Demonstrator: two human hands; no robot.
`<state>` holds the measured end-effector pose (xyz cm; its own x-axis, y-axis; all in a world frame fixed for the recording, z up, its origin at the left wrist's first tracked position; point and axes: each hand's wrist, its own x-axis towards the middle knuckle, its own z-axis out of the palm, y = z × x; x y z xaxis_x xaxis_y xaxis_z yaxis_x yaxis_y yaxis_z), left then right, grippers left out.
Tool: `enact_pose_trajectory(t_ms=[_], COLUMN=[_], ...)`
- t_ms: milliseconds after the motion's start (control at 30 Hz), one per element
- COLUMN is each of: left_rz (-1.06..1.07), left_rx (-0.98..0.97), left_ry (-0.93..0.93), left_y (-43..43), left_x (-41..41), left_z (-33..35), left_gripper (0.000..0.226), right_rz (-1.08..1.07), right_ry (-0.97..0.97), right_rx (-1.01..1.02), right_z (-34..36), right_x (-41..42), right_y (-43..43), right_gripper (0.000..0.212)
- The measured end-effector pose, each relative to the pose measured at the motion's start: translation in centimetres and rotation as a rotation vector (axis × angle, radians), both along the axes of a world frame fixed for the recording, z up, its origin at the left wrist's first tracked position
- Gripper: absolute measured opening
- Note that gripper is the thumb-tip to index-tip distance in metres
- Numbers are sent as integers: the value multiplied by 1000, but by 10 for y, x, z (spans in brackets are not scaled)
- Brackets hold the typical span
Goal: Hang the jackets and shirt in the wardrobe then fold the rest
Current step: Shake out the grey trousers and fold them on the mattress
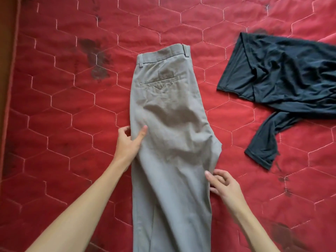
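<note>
Grey trousers [169, 133] are lying lengthwise down the middle of the frame while both hands are squaring them up for folding.

At centre left, the left hand [128, 142] is pinching the trousers' left edge, thumb lying on top of the cloth and fingers tucked beside and under it, probably to keep that side straight. The trousers are resting on the red quilted mattress [54, 106], one leg apparently laid over the other, waistband pointing to the top of the frame and legs running off the bottom. At lower centre right, the right hand [224, 184] is working at the bulging seat seam with bent fingers touching the edge; whether it is actually gripping the fabric I cannot tell. At upper right, a dark garment [283, 77] is lying crumpled, well apart, seemingly waiting its turn.
</note>
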<state>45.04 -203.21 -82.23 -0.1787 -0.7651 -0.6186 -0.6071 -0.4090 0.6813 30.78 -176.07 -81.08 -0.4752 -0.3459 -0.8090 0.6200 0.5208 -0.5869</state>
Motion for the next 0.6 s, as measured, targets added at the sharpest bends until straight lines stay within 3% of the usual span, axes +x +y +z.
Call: enact_pose_trajectory(t_ms=[100, 200, 367, 433, 500, 600], left_rz=[-15, -28, -5, -24, -40, -108], left_rx=[205, 393, 238, 176, 100, 81], left_ry=[52, 132, 239, 235, 212, 137], left_y=[58, 119, 146, 143, 144, 159], left_x=[47, 86, 107, 105, 110, 128], left_z=[4, 8, 19, 23, 25, 28], left_gripper=[93, 74, 27, 23, 26, 60], right_rz=[272, 349, 304, 276, 254, 280], right_ry=[-16, -37, 31, 83, 114, 55], right_rx=[-16, -31, 10, 10, -9, -31], right_z=[-5, -8, -2, 2, 5, 6], right_x=[29, 51, 63, 65, 67, 77], right_y=[32, 54, 70, 73, 76, 85], right_gripper=[23, 16, 13, 14, 14, 13])
